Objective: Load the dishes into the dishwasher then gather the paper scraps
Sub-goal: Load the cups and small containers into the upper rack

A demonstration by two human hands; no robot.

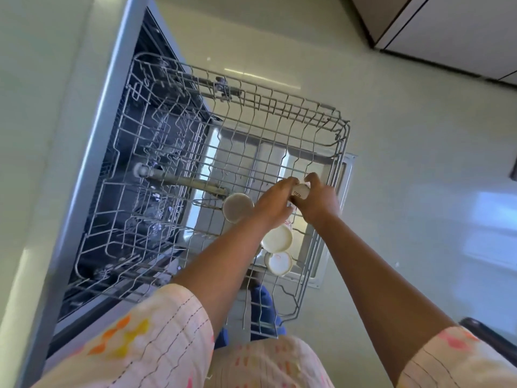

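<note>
Both hands meet over the far right corner of the pulled-out upper rack (340,141) of the dishwasher (92,152). The left hand (275,204) and the right hand (319,201) hold one small white cup (300,191) between them, the fingers of each curled round its sides; the cup lies tilted, and dark lettering shows on the part that faces the camera. It is held just above the rack wires, and whether it already touches them cannot be told from this angle.

Just to the left of the left hand a round greyish cup (237,207) stands upside down in the rack, its flat base showing. Nearer the person, below the left wrist, two more white cups sit base-up in the same row: one (277,238) directly beneath the hand and partly covered by it, the next (279,263) just beside it toward the rack's near edge. They seem to touch each other, though the blur makes this uncertain.

Farther left of the hands the rack holds only its own tines and a grey spray arm (181,182) beneath. Through the wires the open door's (345,169) inner panel shows. Both forearms reach out from short patterned sleeves (156,331), and something blue (265,309) shows through the wires below the rack.
</note>
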